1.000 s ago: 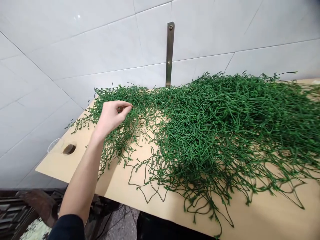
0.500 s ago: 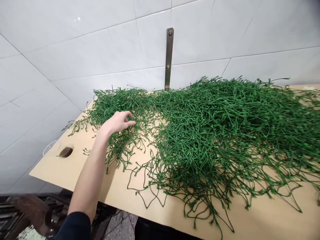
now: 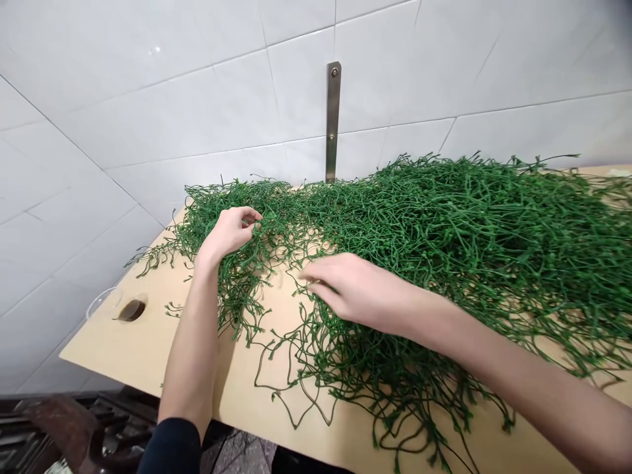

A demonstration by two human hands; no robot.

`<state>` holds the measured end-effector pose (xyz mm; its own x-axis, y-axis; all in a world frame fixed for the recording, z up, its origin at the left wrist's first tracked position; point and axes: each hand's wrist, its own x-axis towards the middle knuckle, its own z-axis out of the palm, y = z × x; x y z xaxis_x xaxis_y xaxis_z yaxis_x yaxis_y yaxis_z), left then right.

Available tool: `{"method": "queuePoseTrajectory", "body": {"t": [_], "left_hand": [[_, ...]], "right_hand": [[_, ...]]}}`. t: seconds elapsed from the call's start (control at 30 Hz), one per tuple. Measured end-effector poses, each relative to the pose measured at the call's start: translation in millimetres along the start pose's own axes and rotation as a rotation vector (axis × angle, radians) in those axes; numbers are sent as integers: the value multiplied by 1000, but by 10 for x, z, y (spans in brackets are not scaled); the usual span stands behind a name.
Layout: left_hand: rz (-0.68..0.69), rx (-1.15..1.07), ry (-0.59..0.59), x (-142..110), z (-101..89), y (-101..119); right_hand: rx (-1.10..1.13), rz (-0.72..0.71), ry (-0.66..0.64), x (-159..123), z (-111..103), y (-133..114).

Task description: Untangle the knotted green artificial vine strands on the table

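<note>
A tangled heap of thin green plant-like stems, wavy with small tufted tips, spreads over the tabletop. My left hand is in the smaller left part of the heap, its thumb and fingertips drawn close together around green stems; exactly how many are between them is hard to see. My right hand hovers just left of the large heap, over the thinly covered gap. Its thumb and fingers point left and stand slightly apart, with nothing visible between them.
The pale wooden tabletop ends against a white tiled wall. A metal bracket is fixed to the wall. At left, a round cable hole lies beside a white cable. Dark carved furniture stands below the left edge.
My right hand has come into view from the right, reaching over the heap. My left hand has shifted slightly up, its thumb and fingertips closing on the stems.
</note>
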<state>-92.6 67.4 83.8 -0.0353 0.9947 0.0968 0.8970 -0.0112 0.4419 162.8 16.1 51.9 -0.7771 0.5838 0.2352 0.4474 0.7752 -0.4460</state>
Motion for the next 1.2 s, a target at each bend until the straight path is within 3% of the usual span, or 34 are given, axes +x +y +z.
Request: {"method": "queuePoseTrajectory", "body": {"t": [0.07, 0.13, 0.27, 0.37, 0.43, 0.57, 0.9, 1.1, 1.2], "left_hand": [[7, -32, -53, 13, 10, -9], [12, -68, -105, 37, 35, -44], [-37, -146, -52, 94, 40, -179], [-94, -64, 38, 117, 2, -280], [-128, -31, -20, 123, -14, -320], [-151, -24, -172, 131, 13, -326], [-8, 167, -210, 221, 156, -377], [-86, 154, -216, 213, 223, -396], [-108, 189, -253, 230, 247, -402]], "right_hand": [[-89, -89, -32, 476, 214, -2], [-173, -112, -75, 767, 441, 37], [-187, -141, -131, 973, 629, 140], [-36, -128, -103, 958, 440, 189], [194, -63, 27, 898, 223, 218], [425, 46, 288, 710, -125, 293], [544, 242, 634, 458, -149, 413], [553, 105, 953, 451, -566, 384], [581, -93, 1125, 456, -840, 430]]}}
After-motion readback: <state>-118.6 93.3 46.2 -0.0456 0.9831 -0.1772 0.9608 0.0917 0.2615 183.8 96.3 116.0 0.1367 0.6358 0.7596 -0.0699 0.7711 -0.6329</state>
